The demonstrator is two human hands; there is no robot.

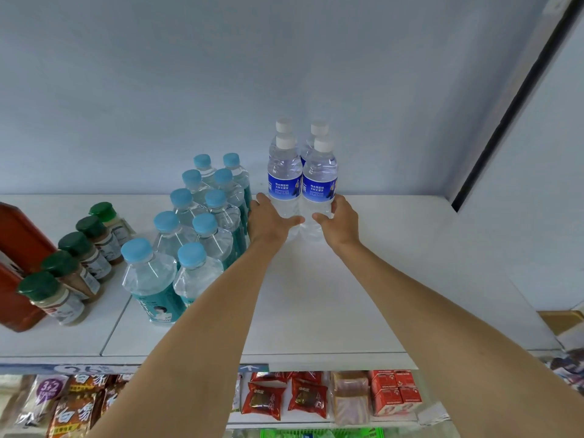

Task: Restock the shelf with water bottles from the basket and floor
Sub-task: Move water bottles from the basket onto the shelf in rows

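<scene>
Two clear water bottles with white caps and blue labels stand upright side by side on the white top shelf (363,279). My left hand (268,219) wraps the lower part of the left bottle (284,178). The right bottle (319,181) is gripped low down by my right hand (339,221). Right behind them, near the back wall, stand two more of the same bottles (286,126), only their caps and shoulders showing. The basket and the floor are out of view.
Two rows of light-blue-capped bottles (196,222) stand just left of my left hand. Further left are green-capped spice jars (79,257) and a red container (15,263). Packaged snacks (284,396) fill the shelf below. The shelf's right end meets a wall.
</scene>
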